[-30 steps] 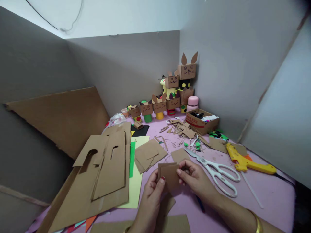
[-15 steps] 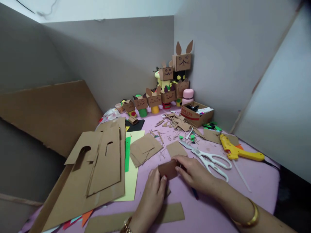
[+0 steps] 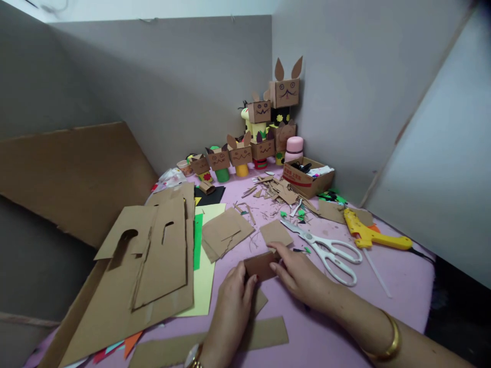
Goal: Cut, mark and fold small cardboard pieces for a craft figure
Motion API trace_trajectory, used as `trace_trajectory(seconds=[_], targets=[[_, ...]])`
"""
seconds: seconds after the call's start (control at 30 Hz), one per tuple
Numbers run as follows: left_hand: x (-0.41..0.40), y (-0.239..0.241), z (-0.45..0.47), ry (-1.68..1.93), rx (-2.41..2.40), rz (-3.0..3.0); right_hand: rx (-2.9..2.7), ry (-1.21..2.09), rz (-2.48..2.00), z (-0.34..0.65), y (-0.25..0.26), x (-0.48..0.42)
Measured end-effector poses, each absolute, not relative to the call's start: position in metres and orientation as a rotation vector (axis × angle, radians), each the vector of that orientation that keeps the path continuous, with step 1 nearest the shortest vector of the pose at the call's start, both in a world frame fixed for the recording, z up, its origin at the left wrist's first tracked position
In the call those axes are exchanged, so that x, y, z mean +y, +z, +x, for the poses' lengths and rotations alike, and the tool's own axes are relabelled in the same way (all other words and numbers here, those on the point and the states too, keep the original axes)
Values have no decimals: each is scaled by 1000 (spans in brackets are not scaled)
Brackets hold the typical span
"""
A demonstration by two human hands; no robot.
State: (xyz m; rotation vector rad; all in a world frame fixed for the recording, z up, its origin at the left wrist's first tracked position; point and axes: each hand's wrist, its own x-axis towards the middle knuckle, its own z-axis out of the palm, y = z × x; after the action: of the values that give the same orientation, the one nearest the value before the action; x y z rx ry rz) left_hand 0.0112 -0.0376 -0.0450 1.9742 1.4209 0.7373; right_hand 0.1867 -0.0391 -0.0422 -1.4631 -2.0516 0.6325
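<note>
The little card [image 3: 258, 268] is brown. The worktop [image 3: 326, 327] is pinky purple. The scissors [image 3: 316, 240] have white handles and grey blades, and the glue gun [image 3: 366, 237] is bright yellow with a black cord [image 3: 422, 254]. The bottle [image 3: 294, 144] is pink with a dark band. The box [image 3: 305, 185] is brown with a red stripe. The big rabbit [image 3: 284, 92] has yellow flowers [image 3: 280, 118] on black.

a pink flask [image 3: 294, 145] stands behind an open carton [image 3: 301, 183], a cup [image 3: 184, 168] farther left.
</note>
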Motion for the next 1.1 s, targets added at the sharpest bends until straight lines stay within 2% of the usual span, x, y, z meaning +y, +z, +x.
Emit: trace_trajectory(seconds=[0.53, 1.1], targets=[[-36, -52, 12, 782, 1411, 1970, -2082, 734, -1661, 172, -45, -45], [-37, -51, 12, 762, 1322, 1934, -2050, 755, -1579, 176, -48, -44]])
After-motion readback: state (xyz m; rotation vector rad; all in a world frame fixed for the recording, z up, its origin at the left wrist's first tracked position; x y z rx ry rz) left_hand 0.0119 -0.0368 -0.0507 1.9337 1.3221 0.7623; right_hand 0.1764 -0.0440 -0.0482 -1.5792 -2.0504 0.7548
